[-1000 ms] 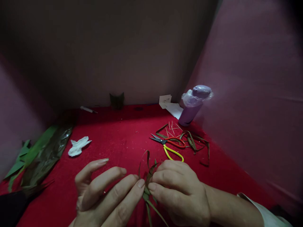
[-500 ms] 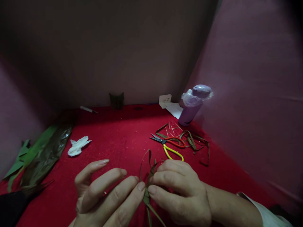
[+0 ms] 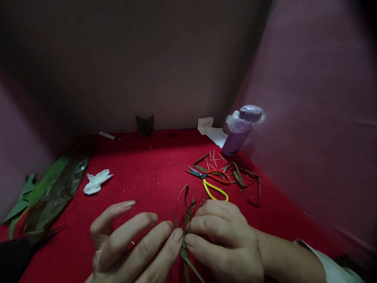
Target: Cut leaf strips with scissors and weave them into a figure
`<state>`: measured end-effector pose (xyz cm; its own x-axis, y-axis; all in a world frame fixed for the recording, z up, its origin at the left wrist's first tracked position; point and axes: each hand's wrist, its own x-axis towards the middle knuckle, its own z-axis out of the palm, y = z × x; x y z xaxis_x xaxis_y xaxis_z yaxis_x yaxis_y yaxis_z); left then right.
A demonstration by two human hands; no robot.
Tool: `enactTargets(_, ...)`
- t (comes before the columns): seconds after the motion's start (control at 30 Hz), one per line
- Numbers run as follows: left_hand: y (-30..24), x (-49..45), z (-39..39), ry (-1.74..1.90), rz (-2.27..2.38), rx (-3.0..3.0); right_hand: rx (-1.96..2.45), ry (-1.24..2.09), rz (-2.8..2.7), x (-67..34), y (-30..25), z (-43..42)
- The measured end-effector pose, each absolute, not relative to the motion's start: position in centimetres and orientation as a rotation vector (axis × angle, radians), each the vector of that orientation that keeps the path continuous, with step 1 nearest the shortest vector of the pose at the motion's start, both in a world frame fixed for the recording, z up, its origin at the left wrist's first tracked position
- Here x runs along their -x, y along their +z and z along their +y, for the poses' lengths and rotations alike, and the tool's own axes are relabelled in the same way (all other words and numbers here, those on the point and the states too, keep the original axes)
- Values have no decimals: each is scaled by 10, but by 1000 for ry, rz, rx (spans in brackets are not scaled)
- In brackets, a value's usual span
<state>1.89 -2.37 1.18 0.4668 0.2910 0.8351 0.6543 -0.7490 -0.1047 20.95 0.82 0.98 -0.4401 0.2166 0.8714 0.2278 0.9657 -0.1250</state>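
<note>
At the front centre, a small woven piece of green leaf strips is pinched between my two hands. My left hand holds its left side between thumb and index finger, the other fingers raised and spread. My right hand grips the right side with thumb and curled fingers. Thin strip ends curl up above the fingertips, and two longer ends hang below. Just beyond my right hand lie scissors with one red and one yellow handle, blades pointing left. Part of the woven piece is hidden by my fingers.
Loose leaf strips and several toothpicks lie behind the scissors. A purple bottle with plastic wrap stands by white papers. Left are a crumpled tissue, long leaves and a white pen-like tool.
My left thumb has shifted slightly upward and right on the leaf piece. The thin strip ends above have changed their curl a little. The things on the table stay put.
</note>
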Motion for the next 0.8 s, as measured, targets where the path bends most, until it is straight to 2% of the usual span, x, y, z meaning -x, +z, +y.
enactTargets(0.17,12,-22,-24,-1323,-900,2241,672,213,-1924,-201,12,-5)
enactTargets(0.33,17,-15,-20,-1109,-689,2335,508,58,-2048,-206,13,2)
enactTargets(0.47,18,-15,-19,-1225,-723,2316,239,-109,-2099,-213,10,12)
enactTargets(0.8,11,-7,-19,-1157,-718,2338,287,133,-2172,-218,8,12)
